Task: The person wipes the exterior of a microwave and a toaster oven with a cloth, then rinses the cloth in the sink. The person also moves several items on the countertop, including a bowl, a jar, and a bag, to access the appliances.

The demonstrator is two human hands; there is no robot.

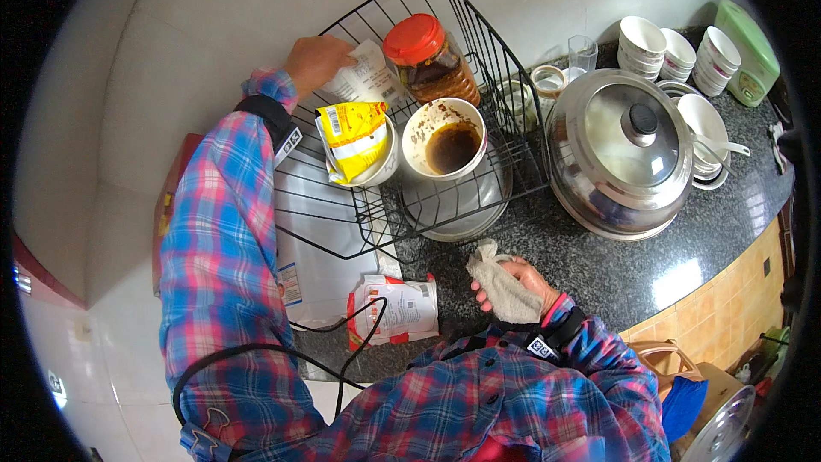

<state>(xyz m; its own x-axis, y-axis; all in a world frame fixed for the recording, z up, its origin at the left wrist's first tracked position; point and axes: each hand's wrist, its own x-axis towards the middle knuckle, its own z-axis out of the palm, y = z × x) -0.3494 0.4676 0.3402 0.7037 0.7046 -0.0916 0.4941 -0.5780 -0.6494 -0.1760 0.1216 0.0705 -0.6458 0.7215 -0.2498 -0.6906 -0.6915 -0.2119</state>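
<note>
My left hand [321, 63] reaches over the back left of a black wire basket [397, 250], its fingers closed on the edge of a white printed packet [369, 77]. Beside that packet stands a plastic jar with a red lid [415, 40] and dark contents. Nearer to me in the basket, a white bowl [449, 141] holds dark sauce, with bits stuck to its inner wall. To its left, a yellow packet [356, 141] sits in another white bowl [383, 170]. Low in front of my body, my right hand [529, 282] grips a crumpled greyish cloth [503, 285].
A lidded steel pot [616, 160] stands right of the basket on the dark speckled counter [545, 231]. Behind it are stacked white bowls [641, 45] and a green container [747, 54]. A red-and-white packet [397, 311] and a black cable [276, 350] lie near my body.
</note>
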